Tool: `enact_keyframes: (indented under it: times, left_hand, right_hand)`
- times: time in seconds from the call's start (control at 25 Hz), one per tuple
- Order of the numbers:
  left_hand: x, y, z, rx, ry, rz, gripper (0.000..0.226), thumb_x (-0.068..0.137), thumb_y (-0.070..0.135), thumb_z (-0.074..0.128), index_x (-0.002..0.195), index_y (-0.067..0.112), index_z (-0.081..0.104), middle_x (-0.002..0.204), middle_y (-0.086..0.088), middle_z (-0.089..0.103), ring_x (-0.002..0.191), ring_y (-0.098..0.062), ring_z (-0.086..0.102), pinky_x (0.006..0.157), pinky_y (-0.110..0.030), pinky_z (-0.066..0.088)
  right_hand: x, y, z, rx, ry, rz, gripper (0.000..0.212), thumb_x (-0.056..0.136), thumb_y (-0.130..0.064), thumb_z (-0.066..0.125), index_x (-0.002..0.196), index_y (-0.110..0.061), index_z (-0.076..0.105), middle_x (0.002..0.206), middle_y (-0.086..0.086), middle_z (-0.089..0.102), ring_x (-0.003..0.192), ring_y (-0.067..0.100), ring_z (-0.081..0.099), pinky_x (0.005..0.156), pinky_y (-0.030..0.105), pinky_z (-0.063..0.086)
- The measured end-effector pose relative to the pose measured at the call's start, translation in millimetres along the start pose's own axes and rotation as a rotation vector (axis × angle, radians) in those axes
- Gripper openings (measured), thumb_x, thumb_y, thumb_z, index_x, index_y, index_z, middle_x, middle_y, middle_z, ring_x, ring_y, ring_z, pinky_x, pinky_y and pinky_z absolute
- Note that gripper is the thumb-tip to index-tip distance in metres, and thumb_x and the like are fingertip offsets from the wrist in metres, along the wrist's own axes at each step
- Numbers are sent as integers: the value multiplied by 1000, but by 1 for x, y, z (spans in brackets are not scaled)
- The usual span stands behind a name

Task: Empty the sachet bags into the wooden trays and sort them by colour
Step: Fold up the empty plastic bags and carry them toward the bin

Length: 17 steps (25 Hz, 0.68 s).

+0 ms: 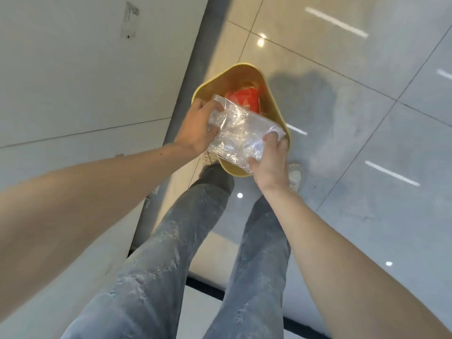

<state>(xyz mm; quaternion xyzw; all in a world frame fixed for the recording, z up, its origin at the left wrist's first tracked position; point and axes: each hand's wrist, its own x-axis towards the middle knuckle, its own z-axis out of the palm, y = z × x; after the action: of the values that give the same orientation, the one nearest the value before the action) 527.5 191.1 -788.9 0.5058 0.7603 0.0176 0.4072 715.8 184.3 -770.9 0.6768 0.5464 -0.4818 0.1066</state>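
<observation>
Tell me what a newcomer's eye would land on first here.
A crumpled clear plastic bag, held at centre by the left hand and right hand. Below it on the glossy tiled floor stands a yellow bin with something red inside.

The clear plastic bag (241, 134) stretched between both hands covers most of the yellow bin (274, 101) mouth, red rubbish (242, 101) fills the far gap, while tiled floor (367, 143) lies open right.

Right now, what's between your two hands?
In the head view, a crumpled clear plastic bag stretches between the left hand and right hand, over the yellow bin.
</observation>
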Motion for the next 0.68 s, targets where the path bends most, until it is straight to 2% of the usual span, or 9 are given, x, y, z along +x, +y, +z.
enact_keyframes:
  times: [0.08,0.16,0.32,0.44,0.56,0.68]
  left_hand:
    - [22,-12,9,38,30,38,38,86,0,63,123,12,59,126,-16,50,106,-28,54,84,-17,37]
    - [39,-20,17,47,31,52,40,86,-3,61,123,10,58,129,-17,48,111,-31,52,86,-22,39]
    - [59,-19,33,28,14,39,47,83,-7,58,122,19,55,126,-2,42,112,-19,47,89,-24,49]
    - [67,-16,42,32,-4,67,46,85,-2,61,126,20,54,135,-2,42,116,-20,49,93,-16,44]
    - [72,-19,50,62,-106,105,53,84,7,64,134,22,50,152,-9,28,137,-29,37,108,-27,35]
    - [71,-21,56,90,-152,71,54,89,13,62,140,22,45,157,-14,20,145,-33,25,116,-38,29]
  right_hand:
    - [22,2,18,51,6,50,44,87,-20,72,123,-14,48,130,10,40,111,31,57,90,36,46]
    - [36,3,30,89,15,99,38,86,-23,74,117,-14,53,128,9,43,108,30,58,91,35,45]
    - [53,9,43,128,2,105,43,90,-21,69,129,-11,53,133,12,44,116,31,56,100,34,42]
    - [60,18,44,140,-42,120,50,94,-19,63,140,-10,46,139,14,43,124,33,51,103,35,39]
    - [61,25,43,159,-114,143,56,95,-20,57,147,-13,39,142,15,42,131,32,44,106,36,37]
    - [61,30,42,189,-130,126,52,94,-20,55,144,-14,43,135,13,52,128,32,48,101,37,42]
